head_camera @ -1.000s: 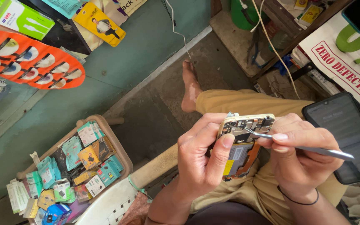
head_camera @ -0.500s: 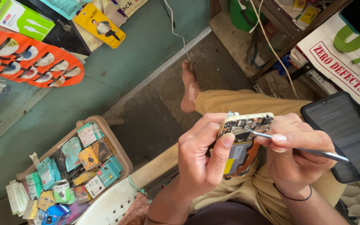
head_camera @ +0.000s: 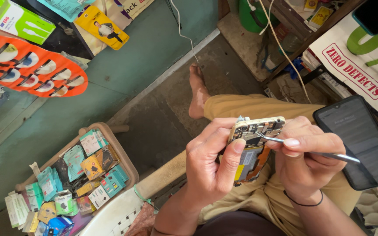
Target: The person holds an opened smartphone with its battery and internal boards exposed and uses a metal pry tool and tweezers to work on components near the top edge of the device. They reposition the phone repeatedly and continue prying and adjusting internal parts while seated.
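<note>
An orange card of small round parts (head_camera: 31,72) is hanging at the upper left of the frame, with a green packet (head_camera: 20,19) and a yellow packet (head_camera: 103,28) above it. A tray (head_camera: 123,153) of small boxed goods is sitting at the lower left. A dark phone screen (head_camera: 362,142) is lying at the right edge, and a white cable (head_camera: 184,30) is trailing down the teal wall (head_camera: 154,48).

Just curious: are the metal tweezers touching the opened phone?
Touching. The head view shows the tweezers tip resting on the opened phone, no gap, held by the right hand.
</note>
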Tool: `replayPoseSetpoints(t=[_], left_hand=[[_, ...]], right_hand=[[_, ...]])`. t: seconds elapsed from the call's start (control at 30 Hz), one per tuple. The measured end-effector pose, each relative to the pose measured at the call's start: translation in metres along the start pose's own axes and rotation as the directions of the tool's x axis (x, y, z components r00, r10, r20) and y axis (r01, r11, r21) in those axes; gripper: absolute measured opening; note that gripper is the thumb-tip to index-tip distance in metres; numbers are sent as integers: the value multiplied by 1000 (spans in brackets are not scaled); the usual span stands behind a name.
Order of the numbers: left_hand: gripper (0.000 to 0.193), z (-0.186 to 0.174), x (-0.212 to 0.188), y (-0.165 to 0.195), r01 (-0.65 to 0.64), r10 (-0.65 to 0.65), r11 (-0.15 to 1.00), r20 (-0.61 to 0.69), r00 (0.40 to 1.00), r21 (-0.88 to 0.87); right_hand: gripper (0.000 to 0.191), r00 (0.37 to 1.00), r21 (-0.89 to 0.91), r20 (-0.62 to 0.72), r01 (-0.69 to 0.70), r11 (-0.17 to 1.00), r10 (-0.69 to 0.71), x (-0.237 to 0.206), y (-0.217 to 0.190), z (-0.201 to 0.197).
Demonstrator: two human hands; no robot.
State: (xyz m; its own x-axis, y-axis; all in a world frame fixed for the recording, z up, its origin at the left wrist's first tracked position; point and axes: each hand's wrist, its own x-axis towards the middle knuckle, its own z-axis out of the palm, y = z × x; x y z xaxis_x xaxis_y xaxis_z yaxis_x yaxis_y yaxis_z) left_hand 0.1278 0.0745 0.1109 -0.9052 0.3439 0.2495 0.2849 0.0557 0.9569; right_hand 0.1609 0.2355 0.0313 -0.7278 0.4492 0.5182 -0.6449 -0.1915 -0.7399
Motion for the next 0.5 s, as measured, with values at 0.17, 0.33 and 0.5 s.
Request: replayPoseSetpoints(t=[0.17, 0.33, 0.5], left_hand=[[18, -1, 0, -1, -21, 21, 1000, 0, 1000, 9], [17, 0, 0, -4, 3, -3, 1000, -8, 1000, -25], [18, 2, 0, -6, 24, -24, 999, -16, 1000, -36]], right_hand=[[9, 999, 43, 6, -51, 998, 51, 1, -3, 0], [10, 999, -9, 29, -30, 1000, 30, 4, -3, -1], [10, 996, 109, -5, -86, 990, 87, 3, -3, -5]])
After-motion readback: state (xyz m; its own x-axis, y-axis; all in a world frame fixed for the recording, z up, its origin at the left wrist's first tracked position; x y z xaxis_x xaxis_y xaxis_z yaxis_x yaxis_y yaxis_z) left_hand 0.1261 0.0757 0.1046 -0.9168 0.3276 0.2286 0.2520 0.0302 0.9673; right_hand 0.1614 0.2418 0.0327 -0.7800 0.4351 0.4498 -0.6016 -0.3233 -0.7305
